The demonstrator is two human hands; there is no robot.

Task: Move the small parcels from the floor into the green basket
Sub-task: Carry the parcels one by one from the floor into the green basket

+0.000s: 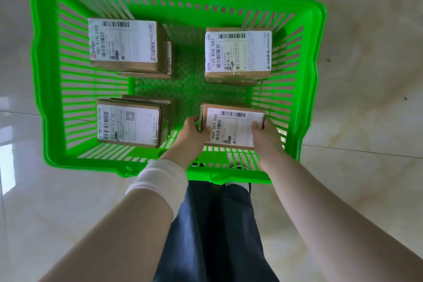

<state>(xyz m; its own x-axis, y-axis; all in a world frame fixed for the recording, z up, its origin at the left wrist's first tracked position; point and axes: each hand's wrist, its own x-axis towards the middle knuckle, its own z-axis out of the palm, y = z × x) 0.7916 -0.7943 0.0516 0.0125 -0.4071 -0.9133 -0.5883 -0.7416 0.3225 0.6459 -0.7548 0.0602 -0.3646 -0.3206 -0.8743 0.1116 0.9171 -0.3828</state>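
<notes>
The green basket [41, 71] stands on the tiled floor right in front of me. Inside its near right corner I hold a small brown parcel [231, 127] with a white label. My left hand [194, 130] grips its left edge and my right hand [263, 131] grips its right edge. Three stacks of similar parcels sit in the basket: a far-left parcel [123, 41], a far-right parcel [238, 52] and a near-left parcel [129, 123], each lying on another box.
Glossy beige floor tiles [366, 52] surround the basket. My legs in dark trousers [212, 224] stand just behind its near rim, with shoe tips showing. A white band wraps my left wrist [160, 181].
</notes>
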